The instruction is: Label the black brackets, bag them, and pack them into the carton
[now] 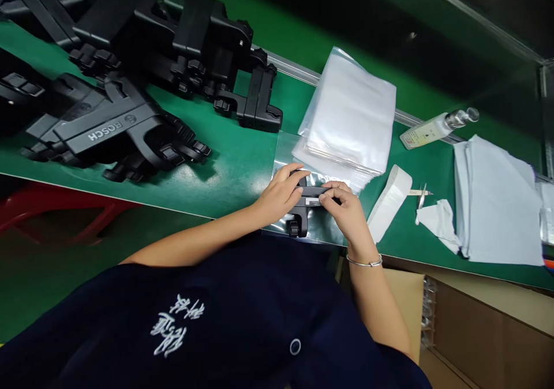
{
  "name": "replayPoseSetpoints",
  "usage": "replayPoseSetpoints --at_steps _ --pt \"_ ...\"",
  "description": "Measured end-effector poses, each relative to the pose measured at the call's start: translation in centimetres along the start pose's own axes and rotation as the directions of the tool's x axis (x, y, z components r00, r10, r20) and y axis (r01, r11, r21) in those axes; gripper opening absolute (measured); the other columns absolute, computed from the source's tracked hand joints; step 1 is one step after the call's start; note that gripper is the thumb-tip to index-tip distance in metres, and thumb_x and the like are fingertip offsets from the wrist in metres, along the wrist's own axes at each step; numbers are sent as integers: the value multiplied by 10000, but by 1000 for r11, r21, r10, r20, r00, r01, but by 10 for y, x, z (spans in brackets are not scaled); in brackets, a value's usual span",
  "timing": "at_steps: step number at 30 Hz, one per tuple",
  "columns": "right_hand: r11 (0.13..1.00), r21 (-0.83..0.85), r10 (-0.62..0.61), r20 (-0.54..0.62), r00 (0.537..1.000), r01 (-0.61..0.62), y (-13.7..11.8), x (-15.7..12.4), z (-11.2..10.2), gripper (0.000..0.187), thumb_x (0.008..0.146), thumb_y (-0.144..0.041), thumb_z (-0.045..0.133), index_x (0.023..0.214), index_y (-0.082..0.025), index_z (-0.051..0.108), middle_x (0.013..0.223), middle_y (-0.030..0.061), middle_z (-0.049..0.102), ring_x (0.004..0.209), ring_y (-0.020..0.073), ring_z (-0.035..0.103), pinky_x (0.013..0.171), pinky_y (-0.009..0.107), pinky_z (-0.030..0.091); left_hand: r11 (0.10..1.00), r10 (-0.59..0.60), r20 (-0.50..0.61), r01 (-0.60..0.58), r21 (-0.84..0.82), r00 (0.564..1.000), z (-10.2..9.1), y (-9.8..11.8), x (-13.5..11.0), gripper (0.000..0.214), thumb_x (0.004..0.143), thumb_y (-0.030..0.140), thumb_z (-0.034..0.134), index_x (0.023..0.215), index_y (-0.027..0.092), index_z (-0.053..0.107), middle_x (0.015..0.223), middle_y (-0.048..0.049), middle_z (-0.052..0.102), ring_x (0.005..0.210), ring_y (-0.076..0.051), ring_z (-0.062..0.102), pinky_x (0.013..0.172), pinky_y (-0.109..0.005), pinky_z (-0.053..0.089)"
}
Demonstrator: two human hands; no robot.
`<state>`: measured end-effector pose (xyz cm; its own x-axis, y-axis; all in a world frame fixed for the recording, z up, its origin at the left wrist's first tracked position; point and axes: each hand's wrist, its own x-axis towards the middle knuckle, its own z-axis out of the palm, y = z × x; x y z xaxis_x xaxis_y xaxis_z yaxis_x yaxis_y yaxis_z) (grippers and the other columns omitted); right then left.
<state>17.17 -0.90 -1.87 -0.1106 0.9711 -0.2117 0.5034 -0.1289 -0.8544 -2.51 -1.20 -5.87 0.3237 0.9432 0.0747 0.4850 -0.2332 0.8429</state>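
My left hand [281, 195] and my right hand [348, 210] both grip a small black plastic part [308, 201] at the near edge of the green bench. The left hand's fingers curl over its left end. On the right end, my right hand pinches with its fingertips, near a pale label on the part. A foot of the part hangs down toward me between the hands. The part rests on a clear plastic bag [285, 152] lying flat on the bench. A thin bracelet circles my right wrist.
A stack of clear bags [350, 112] lies just beyond the hands. Several large black plastic housings [116, 129] fill the left of the bench. To the right are a white label strip [389, 201], tweezers [420, 195], folded cloths [493, 198] and a small bottle [437, 128].
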Motion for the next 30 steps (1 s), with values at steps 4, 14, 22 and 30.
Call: replayPoseSetpoints --at_steps 4,14,22,30 --pt "1000 -10 -2 0 1000 2 0 0 0 191 760 -343 662 607 -230 636 1051 54 656 1078 275 557 1015 468 369 1000 -8 4 8 -6 1000 0 0 0 403 953 234 399 1342 190 497 1461 -135 410 1386 -269 386 1173 -479 335" --pt "1000 -26 -16 2 1000 16 0 -1 0 190 766 -352 658 619 -233 635 1034 55 652 1070 277 562 1009 469 370 1000 -11 7 11 -5 1000 1 0 0 412 954 243 390 1344 162 498 1459 -155 414 1386 -272 392 1171 -468 337" --pt "978 -171 -126 -27 992 120 -1 -4 3 192 808 -301 644 634 -225 620 1010 72 646 1045 270 597 982 456 428 937 308 172 -330 116 936 -22 -1 -2 302 928 315 477 1136 246 685 1258 -96 647 1263 -279 529 1086 -463 393" --pt "975 -76 -183 241 953 207 20 -5 -42 482 859 -389 708 1325 -301 622 1440 43 566 1369 272 485 1169 474 365 663 504 518 -694 281 691 -49 9 25 299 951 370 527 1163 242 695 998 -71 732 927 -213 632 787 -338 421"
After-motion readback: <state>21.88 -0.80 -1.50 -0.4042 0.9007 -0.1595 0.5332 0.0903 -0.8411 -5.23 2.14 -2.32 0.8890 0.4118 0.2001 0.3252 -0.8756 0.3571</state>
